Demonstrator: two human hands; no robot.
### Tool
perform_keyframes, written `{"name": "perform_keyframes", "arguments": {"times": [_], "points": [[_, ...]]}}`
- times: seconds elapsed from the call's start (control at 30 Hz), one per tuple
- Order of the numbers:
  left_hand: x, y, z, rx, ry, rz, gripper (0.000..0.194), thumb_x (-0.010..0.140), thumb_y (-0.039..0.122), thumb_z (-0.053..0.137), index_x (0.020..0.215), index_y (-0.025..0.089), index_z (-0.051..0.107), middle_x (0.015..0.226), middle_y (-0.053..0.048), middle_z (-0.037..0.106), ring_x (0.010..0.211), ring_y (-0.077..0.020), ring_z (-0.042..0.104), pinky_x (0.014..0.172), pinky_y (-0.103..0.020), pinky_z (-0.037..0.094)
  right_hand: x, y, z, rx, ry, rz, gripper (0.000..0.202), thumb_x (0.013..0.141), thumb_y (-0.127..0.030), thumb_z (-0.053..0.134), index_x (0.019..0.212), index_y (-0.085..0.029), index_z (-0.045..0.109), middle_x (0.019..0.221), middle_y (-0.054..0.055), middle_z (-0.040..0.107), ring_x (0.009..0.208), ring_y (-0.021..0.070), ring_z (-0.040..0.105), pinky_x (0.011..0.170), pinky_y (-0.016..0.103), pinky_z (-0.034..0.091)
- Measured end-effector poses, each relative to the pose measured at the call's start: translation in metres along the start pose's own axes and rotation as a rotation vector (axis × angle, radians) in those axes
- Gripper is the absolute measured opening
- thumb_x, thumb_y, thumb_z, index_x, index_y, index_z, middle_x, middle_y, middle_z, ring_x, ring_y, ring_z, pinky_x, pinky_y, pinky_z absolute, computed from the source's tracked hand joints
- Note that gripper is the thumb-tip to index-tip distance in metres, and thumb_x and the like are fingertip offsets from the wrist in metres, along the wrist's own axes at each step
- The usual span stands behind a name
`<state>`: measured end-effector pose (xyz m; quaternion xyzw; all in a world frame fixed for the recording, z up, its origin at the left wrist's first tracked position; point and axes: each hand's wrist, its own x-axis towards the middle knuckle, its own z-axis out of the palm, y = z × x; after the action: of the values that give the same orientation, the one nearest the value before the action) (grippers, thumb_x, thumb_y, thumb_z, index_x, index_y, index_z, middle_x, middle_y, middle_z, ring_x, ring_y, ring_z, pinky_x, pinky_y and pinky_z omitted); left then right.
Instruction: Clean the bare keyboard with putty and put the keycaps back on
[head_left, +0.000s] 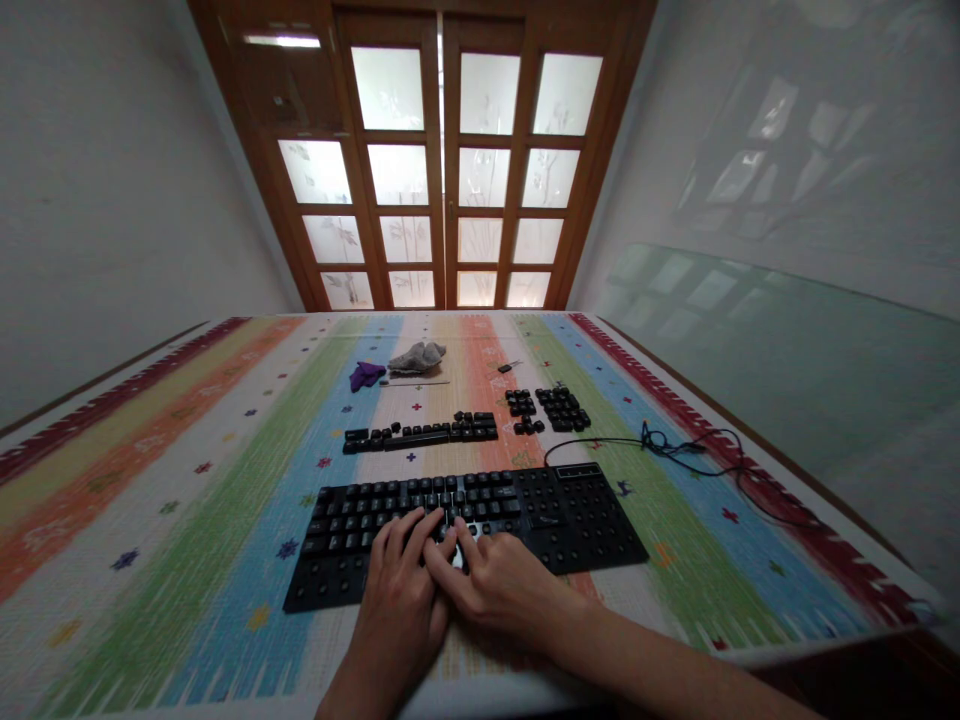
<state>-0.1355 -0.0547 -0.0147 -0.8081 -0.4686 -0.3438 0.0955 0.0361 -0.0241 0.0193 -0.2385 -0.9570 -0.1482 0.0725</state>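
A black keyboard (592, 520) lies at the near middle, its upper left rows capped and its right part and bottom row without keycaps. My left hand (405, 580) rests on its lower middle, fingers apart and pointing forward. Beside it, touching it, my right hand (487, 575) has its fingertips close together on the keys; whether a small keycap is between them is hidden. Beyond the keyboard sit a row of loose black keycaps (420, 435) and a cluster of more keycaps (564, 408) to the right.
A purple cloth (367, 376), a grey cloth (417, 358) and a thin rod (416, 383) lie farther back. A small black tool (505, 368) is right of them. The keyboard's cable (675, 443) coils on the striped tablecloth (225, 520) at the right. Wooden glazed doors (441, 160) stand behind.
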Motion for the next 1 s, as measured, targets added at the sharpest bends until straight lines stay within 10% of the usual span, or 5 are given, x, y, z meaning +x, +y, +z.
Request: {"name": "perform_keyframes", "arguments": {"times": [0.27,0.47,0.7,1.0], "points": [[0.001,0.006,-0.003,-0.054,-0.002,0.001,0.036,0.092,0.007,0.048,0.124,0.015,0.062,0.126,-0.013,0.063,0.121,-0.0292,0.051,0.103,-0.051,0.045,0.002,0.045,-0.005,0.364,0.104,0.082,0.026,0.091,-0.019,0.05,0.113,-0.015,0.063,0.074,0.004,0.073,0.056,0.0156,0.063,0.053,0.026,0.038],[0.0,0.007,-0.002,-0.062,-0.012,0.014,0.038,0.092,0.008,0.05,0.127,0.015,0.061,0.123,-0.013,0.064,0.115,-0.0294,0.053,0.099,-0.053,0.047,0.031,0.11,0.005,0.496,0.258,0.312,0.014,0.088,-0.015,0.058,0.092,-0.017,0.072,0.081,0.005,0.074,0.072,0.0158,0.064,0.071,0.026,0.044],[0.002,0.01,-0.003,-0.084,0.01,-0.026,0.034,0.091,0.009,0.051,0.121,0.018,0.065,0.119,-0.011,0.068,0.111,-0.029,0.056,0.096,-0.053,0.049,0.079,0.167,0.031,0.445,0.091,0.573,0.019,0.084,-0.013,0.06,0.095,-0.015,0.075,0.093,0.008,0.075,0.089,0.0201,0.064,0.084,0.03,0.044],[0.003,0.01,-0.003,-0.122,0.028,-0.033,0.036,0.09,0.008,0.051,0.122,0.019,0.065,0.113,-0.009,0.072,0.107,-0.0275,0.059,0.097,-0.054,0.048,0.099,0.179,0.057,0.448,-0.039,0.656,0.022,0.086,-0.019,0.06,0.1,-0.016,0.077,0.1,0.01,0.076,0.094,0.0219,0.066,0.083,0.03,0.046]]}}
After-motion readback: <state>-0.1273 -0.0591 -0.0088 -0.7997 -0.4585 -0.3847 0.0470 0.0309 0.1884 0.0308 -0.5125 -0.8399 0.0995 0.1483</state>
